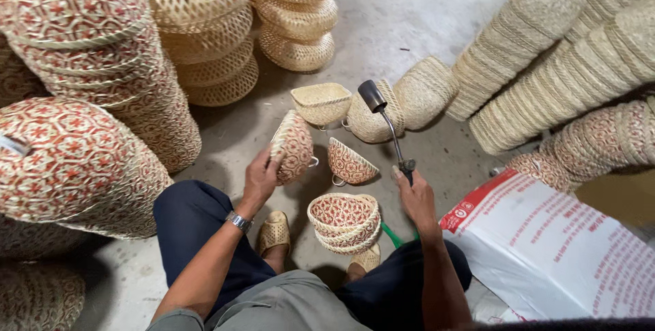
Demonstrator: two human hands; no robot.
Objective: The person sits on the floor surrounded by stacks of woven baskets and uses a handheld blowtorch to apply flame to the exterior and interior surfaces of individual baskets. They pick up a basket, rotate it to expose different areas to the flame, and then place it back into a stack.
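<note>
**A Small Basket and a Torch Are Being Held Over the Floor**

A small red-and-cream woven basket (292, 147) is being held up by the left hand (261, 179). The fingers (273, 159) are being wrapped around its rim, so the basket is being gripped tightly and tipped on its side. A metal watch (239, 221) is being worn on that wrist.

Just right of that basket, a gas torch (387, 123) with a long thin neck and a dark nozzle is being gripped by the right hand (416, 198). The fingers are being clenched around its handle, and the nozzle is being pointed up and away from the basket.

Below the held basket and a little to the right, a short stack of red-patterned baskets (344, 222) is being kept on the concrete floor (402, 10) between the person's feet. Another patterned basket (349, 162) is lying just right of the held one. A plain cream basket (321, 102) is sitting just above it. Tall piles of red-patterned baskets (82, 99) are being stacked to its left. A white printed sack (559, 249) is lying far to its right.
</note>
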